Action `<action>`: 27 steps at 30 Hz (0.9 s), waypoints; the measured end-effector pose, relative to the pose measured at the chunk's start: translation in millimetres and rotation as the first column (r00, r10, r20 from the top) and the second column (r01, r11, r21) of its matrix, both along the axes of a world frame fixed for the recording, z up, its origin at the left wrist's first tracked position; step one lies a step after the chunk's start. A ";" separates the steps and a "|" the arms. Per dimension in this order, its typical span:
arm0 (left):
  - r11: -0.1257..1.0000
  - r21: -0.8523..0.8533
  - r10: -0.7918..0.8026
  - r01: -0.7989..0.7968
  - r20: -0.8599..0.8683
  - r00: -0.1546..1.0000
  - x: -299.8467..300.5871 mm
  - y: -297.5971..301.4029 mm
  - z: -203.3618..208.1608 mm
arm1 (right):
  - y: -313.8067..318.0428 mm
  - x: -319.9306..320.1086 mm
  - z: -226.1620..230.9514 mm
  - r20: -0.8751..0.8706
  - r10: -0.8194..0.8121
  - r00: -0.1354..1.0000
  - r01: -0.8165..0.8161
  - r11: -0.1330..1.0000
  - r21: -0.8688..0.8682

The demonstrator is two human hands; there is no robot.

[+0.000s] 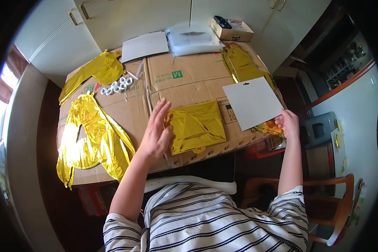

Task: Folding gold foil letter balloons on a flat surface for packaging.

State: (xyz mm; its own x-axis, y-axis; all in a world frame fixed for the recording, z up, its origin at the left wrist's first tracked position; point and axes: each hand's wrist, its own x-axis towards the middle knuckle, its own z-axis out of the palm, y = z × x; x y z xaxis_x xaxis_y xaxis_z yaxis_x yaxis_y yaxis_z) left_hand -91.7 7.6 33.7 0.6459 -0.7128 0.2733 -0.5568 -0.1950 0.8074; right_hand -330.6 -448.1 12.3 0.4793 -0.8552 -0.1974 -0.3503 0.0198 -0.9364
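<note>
A folded rectangle of shiny gold foil, apparently a flat foil balloon, lies near the table's front edge. My left hand is at its left edge, fingers stretched out and nothing held. At the right, my right hand pinches the lower right corner of a white card with a small hang hole at its top. The card covers part of more gold foil at the table's right edge. A larger flat gold foil balloon is spread over the left front of the table.
Cardboard covers the table. At the back are another gold foil piece, white cards, clear plastic bags and a small box. Several white ribbon rolls lie left of centre. A wooden chair stands right.
</note>
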 end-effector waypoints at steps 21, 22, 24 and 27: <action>0.965 0.181 0.123 -0.190 0.325 0.938 -12.5 51.8 -0.8 | 191.5 107.1 6.2 -0.535 0.621 0.573 -0.716 0.061 -0.695; 0.967 0.179 0.115 -0.183 0.332 0.936 -13.2 50.0 0.0 | 189.4 109.9 5.3 -0.557 0.625 0.547 -0.739 0.047 -0.673; 0.962 0.200 0.100 -0.185 0.370 0.924 -14.3 44.5 -0.3 | 187.5 113.2 7.6 -0.564 0.627 0.537 -0.750 0.050 -0.659; 0.940 0.236 0.135 -0.245 0.402 0.906 -15.7 39.7 0.9 | 186.0 120.1 14.4 -0.515 0.654 0.554 -0.736 0.096 -0.670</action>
